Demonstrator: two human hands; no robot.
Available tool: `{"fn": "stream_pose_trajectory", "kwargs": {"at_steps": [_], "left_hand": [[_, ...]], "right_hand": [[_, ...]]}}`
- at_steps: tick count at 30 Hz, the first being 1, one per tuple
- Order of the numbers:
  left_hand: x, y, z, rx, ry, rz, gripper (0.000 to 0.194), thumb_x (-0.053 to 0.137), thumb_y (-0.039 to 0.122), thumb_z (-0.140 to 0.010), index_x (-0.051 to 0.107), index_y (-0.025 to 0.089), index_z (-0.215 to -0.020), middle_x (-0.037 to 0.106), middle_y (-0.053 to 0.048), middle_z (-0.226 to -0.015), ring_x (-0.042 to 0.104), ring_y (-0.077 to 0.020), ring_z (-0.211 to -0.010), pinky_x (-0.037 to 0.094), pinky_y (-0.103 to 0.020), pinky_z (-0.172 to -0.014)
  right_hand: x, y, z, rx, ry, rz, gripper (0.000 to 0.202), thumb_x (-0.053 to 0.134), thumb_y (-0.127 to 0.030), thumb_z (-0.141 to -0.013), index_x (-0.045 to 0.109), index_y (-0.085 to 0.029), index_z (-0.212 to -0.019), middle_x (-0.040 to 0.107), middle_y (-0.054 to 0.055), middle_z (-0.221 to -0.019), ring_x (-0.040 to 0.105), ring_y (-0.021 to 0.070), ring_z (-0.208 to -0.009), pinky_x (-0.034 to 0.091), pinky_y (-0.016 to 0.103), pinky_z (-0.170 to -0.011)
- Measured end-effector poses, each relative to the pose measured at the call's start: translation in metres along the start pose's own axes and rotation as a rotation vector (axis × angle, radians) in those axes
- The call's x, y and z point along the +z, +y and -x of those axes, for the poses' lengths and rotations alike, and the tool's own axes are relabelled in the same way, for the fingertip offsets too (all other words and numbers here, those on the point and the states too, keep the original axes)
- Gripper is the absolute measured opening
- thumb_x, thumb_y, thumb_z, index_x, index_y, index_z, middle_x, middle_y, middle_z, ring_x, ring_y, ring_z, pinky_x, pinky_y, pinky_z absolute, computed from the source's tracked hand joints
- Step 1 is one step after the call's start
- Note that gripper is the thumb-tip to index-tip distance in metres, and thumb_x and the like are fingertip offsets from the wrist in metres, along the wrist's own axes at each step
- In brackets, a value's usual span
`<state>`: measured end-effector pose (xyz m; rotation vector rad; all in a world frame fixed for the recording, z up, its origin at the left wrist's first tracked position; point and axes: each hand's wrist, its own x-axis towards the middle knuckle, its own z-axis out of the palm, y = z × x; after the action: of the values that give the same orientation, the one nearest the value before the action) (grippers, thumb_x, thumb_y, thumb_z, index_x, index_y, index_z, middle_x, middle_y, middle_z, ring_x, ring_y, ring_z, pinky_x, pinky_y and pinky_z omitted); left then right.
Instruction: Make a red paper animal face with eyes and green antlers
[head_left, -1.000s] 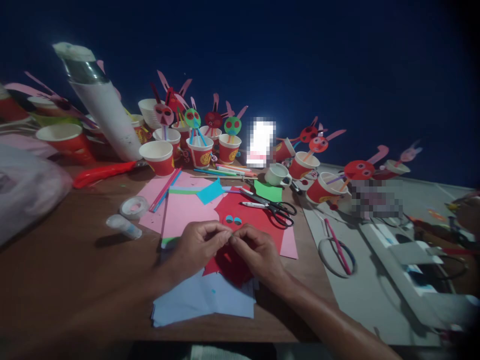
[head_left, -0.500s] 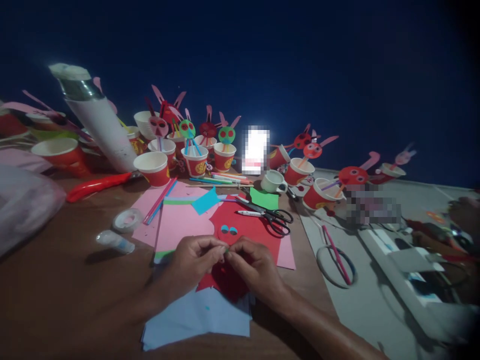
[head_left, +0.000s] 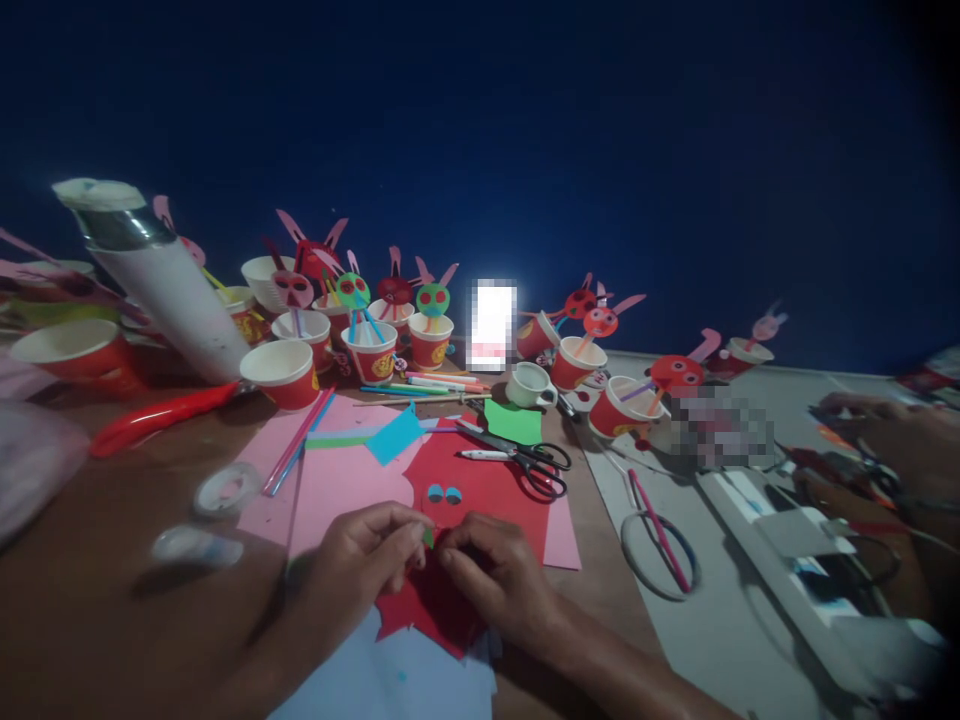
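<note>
Between thumb and fingers my left hand (head_left: 375,555) pinches a small green piece (head_left: 428,537). Close beside it, my right hand (head_left: 499,575) has its fingers curled together over the red paper; whether they hold anything is hidden. Under both hands lies the jagged red paper (head_left: 517,515). Two small blue-and-dark eye shapes (head_left: 444,495) sit on a red piece just beyond my fingertips. Black-handled scissors (head_left: 536,465) and a white pen (head_left: 484,455) rest on the red paper, near a green paper piece (head_left: 513,422) and a blue paper piece (head_left: 395,434).
Red paper cups (head_left: 281,375) with paper rabbit heads on straws line the back. A tall flask (head_left: 165,290) leans at left, near a tape roll (head_left: 227,490) and a small bottle (head_left: 196,547). A power strip (head_left: 787,570) and another person's hand (head_left: 885,425) are at right.
My hands have moved slightly apart, and the green piece now shows at my left fingertips. The view has shifted, and another person's hand shows more at the right.
</note>
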<state>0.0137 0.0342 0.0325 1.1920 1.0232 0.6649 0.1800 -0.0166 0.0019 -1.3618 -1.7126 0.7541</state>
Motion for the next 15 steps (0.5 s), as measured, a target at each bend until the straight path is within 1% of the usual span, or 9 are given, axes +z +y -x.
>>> {"fn": "stream_pose_trajectory", "kwargs": {"at_steps": [4, 6, 8, 11, 14, 15], "left_hand": [[0.000, -0.003, -0.001, 0.003, -0.017, -0.005, 0.022, 0.059, 0.035, -0.075, 0.064, 0.014, -0.075, 0.057, 0.001, -0.057, 0.041, -0.0060, -0.043, 0.032, -0.020, -0.046], [-0.001, -0.004, -0.002, 0.015, -0.017, -0.010, 0.022, 0.059, 0.035, -0.075, 0.063, 0.014, -0.076, 0.057, 0.001, -0.058, 0.041, -0.0057, -0.043, 0.031, -0.019, -0.045], [-0.001, -0.005, -0.002, 0.030, -0.014, -0.027, 0.022, 0.058, 0.035, -0.076, 0.064, 0.014, -0.076, 0.057, 0.001, -0.059, 0.041, -0.0055, -0.043, 0.032, -0.019, -0.046], [-0.001, -0.006, -0.001, 0.043, -0.035, -0.055, 0.022, 0.056, 0.034, -0.077, 0.064, 0.014, -0.076, 0.057, 0.001, -0.060, 0.042, -0.0055, -0.044, 0.033, -0.019, -0.046], [0.000, -0.006, 0.001, 0.059, -0.061, -0.061, 0.021, 0.055, 0.033, -0.078, 0.063, 0.014, -0.075, 0.057, 0.001, -0.060, 0.043, -0.0056, -0.044, 0.033, -0.019, -0.045], [0.000, -0.005, 0.001, 0.065, -0.062, -0.060, 0.021, 0.055, 0.033, -0.078, 0.063, 0.014, -0.075, 0.057, 0.001, -0.060, 0.042, -0.0057, -0.043, 0.033, -0.019, -0.045]], "right_hand": [[-0.003, 0.002, 0.003, -0.116, -0.006, 0.088, 0.014, 0.052, -0.019, -0.084, 0.063, -0.017, -0.076, 0.063, 0.001, -0.069, 0.055, 0.0114, -0.064, 0.039, 0.023, -0.063], [-0.007, 0.003, 0.002, -0.149, -0.015, 0.137, 0.013, 0.052, -0.020, -0.085, 0.063, -0.018, -0.078, 0.063, 0.001, -0.070, 0.055, 0.0119, -0.065, 0.038, 0.024, -0.064], [-0.012, 0.005, 0.000, -0.136, -0.009, 0.170, 0.013, 0.052, -0.021, -0.085, 0.063, -0.018, -0.080, 0.064, 0.002, -0.072, 0.056, 0.0124, -0.068, 0.039, 0.024, -0.065], [-0.022, 0.008, -0.003, -0.076, 0.023, 0.201, 0.013, 0.052, -0.021, -0.087, 0.063, -0.019, -0.082, 0.064, 0.002, -0.076, 0.057, 0.0131, -0.071, 0.041, 0.024, -0.066], [-0.037, 0.012, -0.007, -0.057, 0.034, 0.284, 0.014, 0.051, -0.022, -0.087, 0.063, -0.019, -0.082, 0.064, 0.003, -0.078, 0.058, 0.0139, -0.073, 0.042, 0.024, -0.067], [-0.043, 0.014, -0.009, -0.055, 0.017, 0.326, 0.014, 0.051, -0.022, -0.088, 0.063, -0.019, -0.083, 0.064, 0.003, -0.080, 0.058, 0.0140, -0.075, 0.042, 0.024, -0.068]]}}
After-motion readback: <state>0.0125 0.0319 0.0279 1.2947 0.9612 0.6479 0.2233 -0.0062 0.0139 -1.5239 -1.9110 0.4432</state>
